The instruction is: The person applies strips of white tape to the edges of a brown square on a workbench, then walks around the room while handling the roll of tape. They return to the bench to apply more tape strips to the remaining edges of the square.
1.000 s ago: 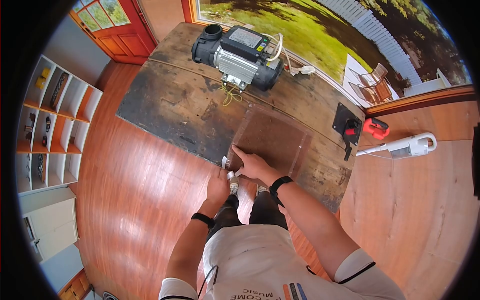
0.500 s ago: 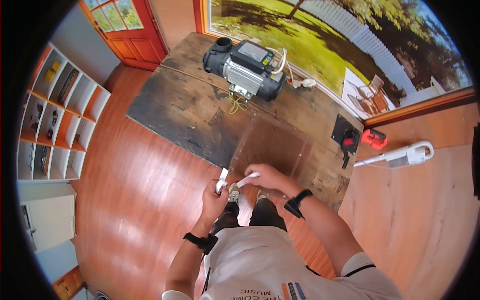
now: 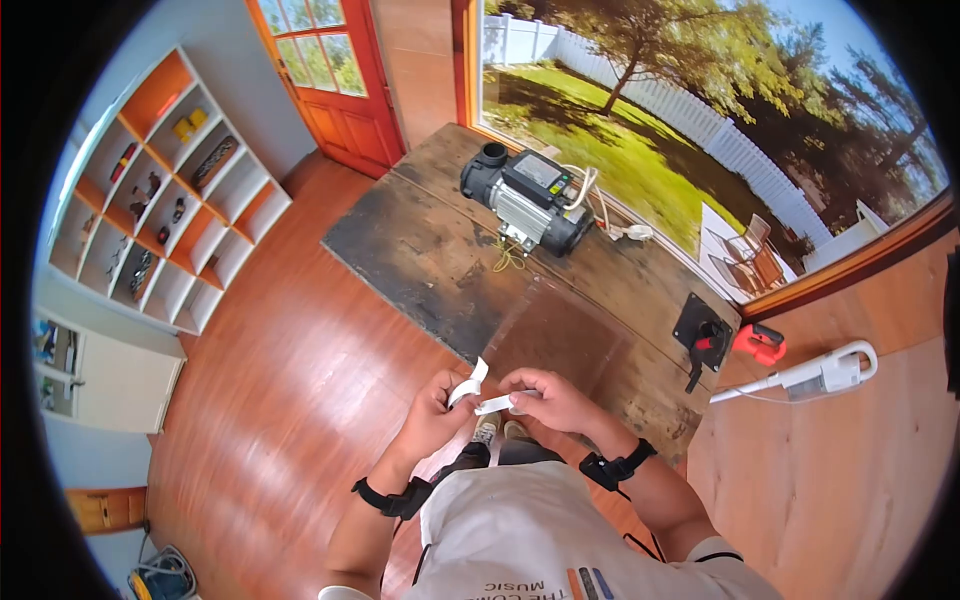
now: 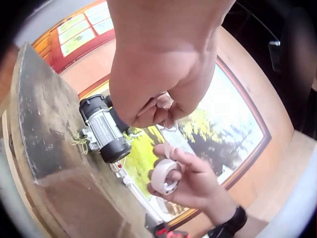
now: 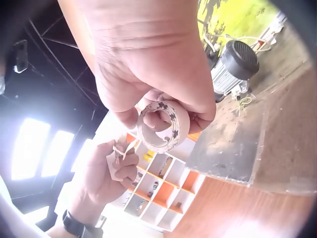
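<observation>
In the head view, your left hand is narrow, its fingers pinching a loose, curling strip of white tape. Your right hand is just beside it, fingers bent around a white tape roll, which shows here only as a pale edge. Beyond your hands, on the dark-stained wooden table, lie one flat brown sheet with clear borders and, further off, one silver-and-black electric pump. This view alone shows one white stick vacuum, well to the right of your right hand. You have one black wristband on each wrist, two in all.

In the left wrist view, the back of your left hand fills the top and hides most of what its fingers pinch. Below it, your right hand holds the one roll at its fingertips, with a finger showing in the hole. The pump sits off to one side of your left hand; the sheet is cut off by the frame.

In the right wrist view, your right hand grips the roll from above, and only here can you make out the dark pattern inside its ring. Your left hand, below, has white tape bunched at its curled fingers; its exact folds are hard to tell.
</observation>
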`<state>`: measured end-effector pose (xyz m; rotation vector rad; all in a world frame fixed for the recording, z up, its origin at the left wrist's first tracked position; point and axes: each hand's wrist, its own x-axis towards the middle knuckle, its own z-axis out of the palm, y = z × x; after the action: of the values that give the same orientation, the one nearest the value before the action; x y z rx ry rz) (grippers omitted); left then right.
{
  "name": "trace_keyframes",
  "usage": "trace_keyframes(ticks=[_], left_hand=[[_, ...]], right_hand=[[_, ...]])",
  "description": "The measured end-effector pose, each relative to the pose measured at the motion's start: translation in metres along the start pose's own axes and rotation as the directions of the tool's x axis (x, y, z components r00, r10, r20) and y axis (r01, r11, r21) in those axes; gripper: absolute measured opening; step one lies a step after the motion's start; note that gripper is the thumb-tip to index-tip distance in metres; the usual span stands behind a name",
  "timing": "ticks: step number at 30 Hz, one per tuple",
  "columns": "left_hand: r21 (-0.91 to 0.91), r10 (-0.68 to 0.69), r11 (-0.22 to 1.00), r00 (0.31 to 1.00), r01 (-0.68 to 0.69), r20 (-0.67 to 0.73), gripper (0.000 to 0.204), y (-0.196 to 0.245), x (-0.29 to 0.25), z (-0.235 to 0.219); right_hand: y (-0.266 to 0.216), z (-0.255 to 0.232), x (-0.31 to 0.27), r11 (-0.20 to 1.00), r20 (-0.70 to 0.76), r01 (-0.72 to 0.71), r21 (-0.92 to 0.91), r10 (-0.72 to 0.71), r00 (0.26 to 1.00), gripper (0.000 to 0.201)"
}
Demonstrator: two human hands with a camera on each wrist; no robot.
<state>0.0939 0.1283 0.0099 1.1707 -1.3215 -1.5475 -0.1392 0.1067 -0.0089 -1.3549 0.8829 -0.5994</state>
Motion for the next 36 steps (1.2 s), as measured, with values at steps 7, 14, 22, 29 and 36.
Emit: trace_keyframes(ticks=[7,14,22,29,36], left_hand=[[0.173,0.089,0.984,0.939,-0.032,-0.332,0.014,0.025,-0.064,0.032],[0.244,0.112,0.967,0.743,0.072,-0.66,0.014,0.05,-0.138,0.052],[0.002,-0.032,0.999,0.689,0.048,-0.724,0.011,0.06,-0.224,0.079],[0.322,0.199,0.936,0.538,0.144,-0.819,0.018,0.044,-0.319,0.097],[0.562,0.362,0.776,0.527,0.286,-0.769,0.015,0.045,-0.443,0.15]], right_hand=[[-0.027,0.007,-0.01,0.991,0.288,0.041,0.124,-0.075,0.955,0.026],[-0.077,0.033,-0.023,0.942,0.502,0.311,-0.122,-0.212,0.839,0.024],[-0.104,0.092,-0.037,0.832,0.702,0.541,-0.125,-0.31,0.641,0.025],[-0.112,0.158,-0.082,0.688,0.763,0.716,-0.12,-0.398,0.51,0.024],[-0.105,0.252,-0.175,0.493,0.792,0.861,-0.124,-0.474,0.385,0.022]])
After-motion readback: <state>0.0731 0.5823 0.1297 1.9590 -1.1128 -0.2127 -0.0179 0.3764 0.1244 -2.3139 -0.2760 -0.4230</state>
